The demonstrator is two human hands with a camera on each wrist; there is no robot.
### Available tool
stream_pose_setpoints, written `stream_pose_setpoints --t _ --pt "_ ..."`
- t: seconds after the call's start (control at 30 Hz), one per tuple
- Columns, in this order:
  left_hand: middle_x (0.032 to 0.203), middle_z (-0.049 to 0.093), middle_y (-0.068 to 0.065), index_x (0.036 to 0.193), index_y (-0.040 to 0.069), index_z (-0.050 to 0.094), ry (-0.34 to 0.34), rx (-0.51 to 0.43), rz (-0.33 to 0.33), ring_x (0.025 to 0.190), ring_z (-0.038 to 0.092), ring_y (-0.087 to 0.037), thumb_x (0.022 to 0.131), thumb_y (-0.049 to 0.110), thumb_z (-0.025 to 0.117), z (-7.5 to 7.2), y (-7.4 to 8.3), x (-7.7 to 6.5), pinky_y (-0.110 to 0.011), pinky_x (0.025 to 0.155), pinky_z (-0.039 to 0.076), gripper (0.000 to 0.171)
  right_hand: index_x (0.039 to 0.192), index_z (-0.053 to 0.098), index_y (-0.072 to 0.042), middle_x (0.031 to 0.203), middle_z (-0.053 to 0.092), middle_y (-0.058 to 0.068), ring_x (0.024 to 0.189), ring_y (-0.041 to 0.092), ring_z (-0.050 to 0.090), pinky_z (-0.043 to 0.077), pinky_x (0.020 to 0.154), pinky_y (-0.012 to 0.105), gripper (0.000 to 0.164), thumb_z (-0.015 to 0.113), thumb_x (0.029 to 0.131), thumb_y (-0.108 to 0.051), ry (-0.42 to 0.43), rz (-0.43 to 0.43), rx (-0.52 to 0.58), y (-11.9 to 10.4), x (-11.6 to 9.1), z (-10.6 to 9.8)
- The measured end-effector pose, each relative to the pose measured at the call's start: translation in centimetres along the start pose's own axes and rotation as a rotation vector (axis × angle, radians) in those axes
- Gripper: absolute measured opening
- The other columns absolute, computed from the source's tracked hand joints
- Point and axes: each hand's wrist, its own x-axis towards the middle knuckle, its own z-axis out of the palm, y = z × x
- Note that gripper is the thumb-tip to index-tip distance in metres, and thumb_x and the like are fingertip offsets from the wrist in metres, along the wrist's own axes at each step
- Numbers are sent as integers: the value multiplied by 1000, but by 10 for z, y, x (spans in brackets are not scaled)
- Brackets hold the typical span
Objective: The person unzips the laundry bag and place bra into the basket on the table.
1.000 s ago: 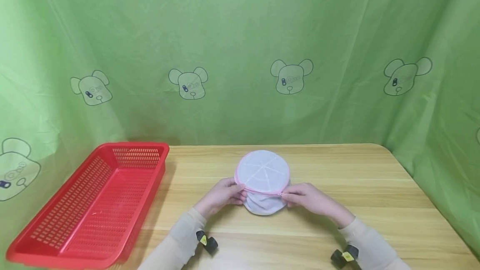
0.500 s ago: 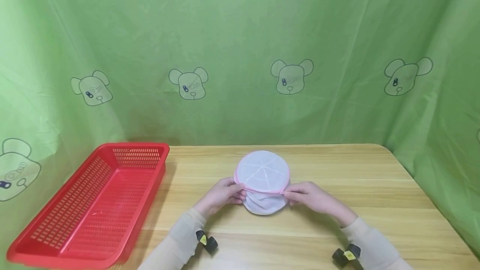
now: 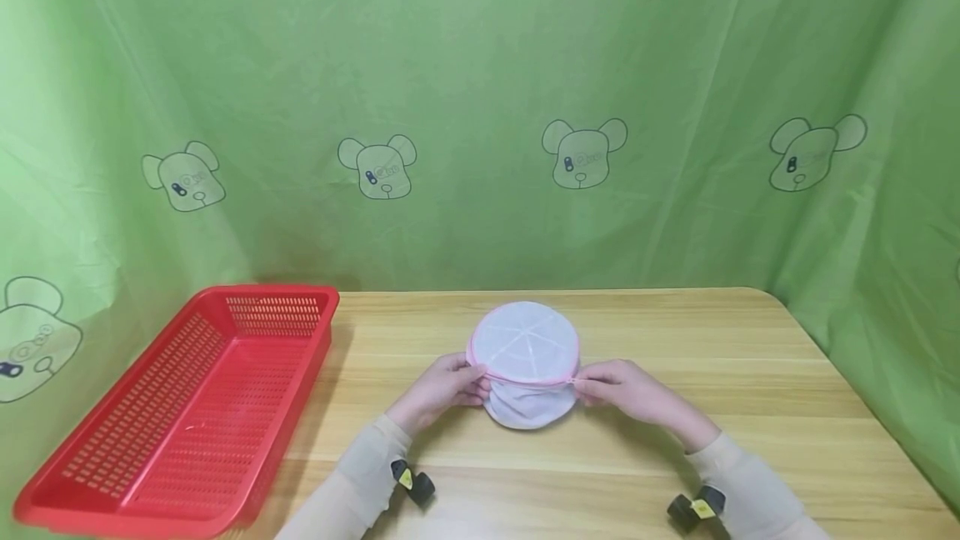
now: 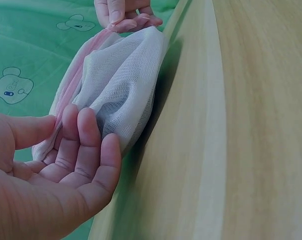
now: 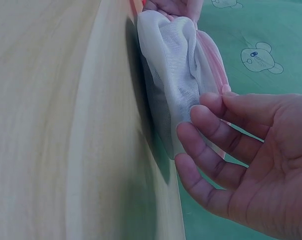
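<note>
A round white mesh laundry bag [image 3: 525,344] with a pink zipper [image 3: 525,379] around its top stands on the table, its soft side wall bulging toward me. My left hand [image 3: 447,382] pinches the zipper edge at the bag's left, thumb on top and fingers under, as the left wrist view shows. At the right end of the front edge, my right hand [image 3: 618,390] pinches the zipper pull [image 5: 226,89] between thumb and index finger. Its other fingers curve loosely beside the mesh [image 5: 170,65]. The bag's inside is hidden.
A red plastic basket [image 3: 277,407] with slotted walls stands at the left of the wooden table [image 3: 675,323]. Green cloth [image 3: 480,232] printed with bear heads hangs behind and on both sides. Each wrist wears a small black camera [image 3: 412,484].
My right hand has slid a little to the right and away from me along the front edge with the zipper pull. My left hand keeps its grip, with the bag almost still.
</note>
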Motion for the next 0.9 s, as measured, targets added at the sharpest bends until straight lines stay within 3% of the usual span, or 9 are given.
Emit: stream_pose_setpoints --t 0.2,0.47,0.9 --pt "82 64 0 108 -4 58 5 -4 -11 75 64 -11 98 18 53 -1 -1 1 -30 81 60 24 90 67 -2 78 64 14 70 13 58 56 66 28 25 54 99 -21 0 21 7 -2 0 1" --pt "77 62 0 94 5 60 -8 22 -41 73 62 -12 99 27 53 -1 -1 2 -30 78 60 23 95 69 -6 82 66 12 74 15 61 56 68 27 22 55 99 -22 -10 21 -9 -2 1 5" --pt "78 64 1 105 -1 62 -64 40 -45 73 63 -12 99 27 52 3 -1 -1 -27 74 58 31 104 71 -5 87 71 8 78 8 64 56 71 21 23 57 97 -22 -7 2 -30 -5 1 15"
